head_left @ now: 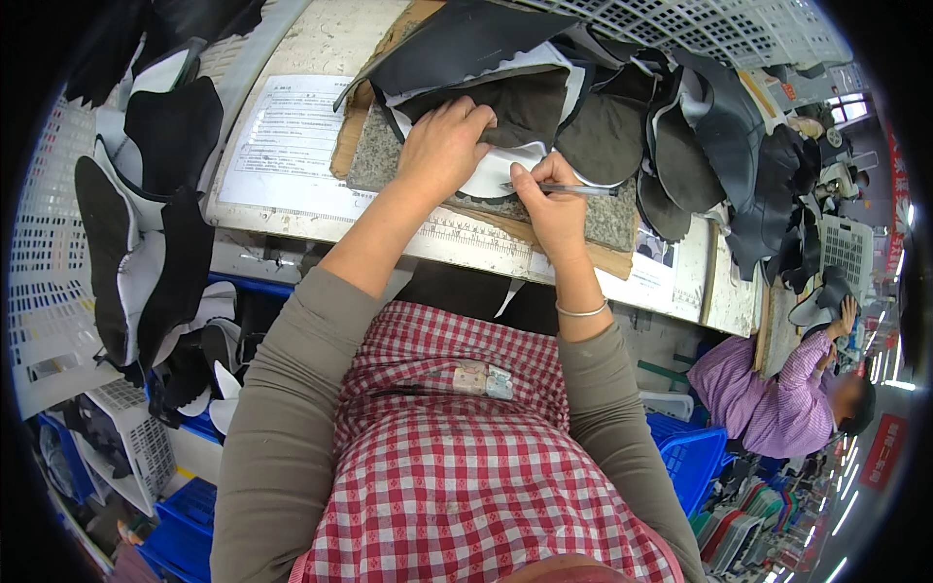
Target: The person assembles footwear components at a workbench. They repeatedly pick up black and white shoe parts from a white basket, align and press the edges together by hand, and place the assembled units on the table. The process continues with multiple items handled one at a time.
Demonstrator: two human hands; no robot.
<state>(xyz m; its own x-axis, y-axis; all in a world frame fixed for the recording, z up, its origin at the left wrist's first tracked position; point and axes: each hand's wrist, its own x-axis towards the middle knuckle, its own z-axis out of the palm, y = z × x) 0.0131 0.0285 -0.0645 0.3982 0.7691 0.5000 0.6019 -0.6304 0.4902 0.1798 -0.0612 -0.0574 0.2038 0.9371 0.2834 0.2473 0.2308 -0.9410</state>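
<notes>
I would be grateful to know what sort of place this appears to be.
It looks like a factory workshop, possibly for shoes or leather goods: dark cut pieces are heaped along the workbench, a white perforated basket stands at the left, and a co-worker sits farther along.

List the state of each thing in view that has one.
Left hand: resting on the dark piece
Right hand: closed around the slim tool
Slim tool: tip at the white flap
Dark piece: spread over the stone slab
Stone slab: partly covered
Printed sheet: lying on the table
Bracelet: on right wrist
Apron: worn
</notes>
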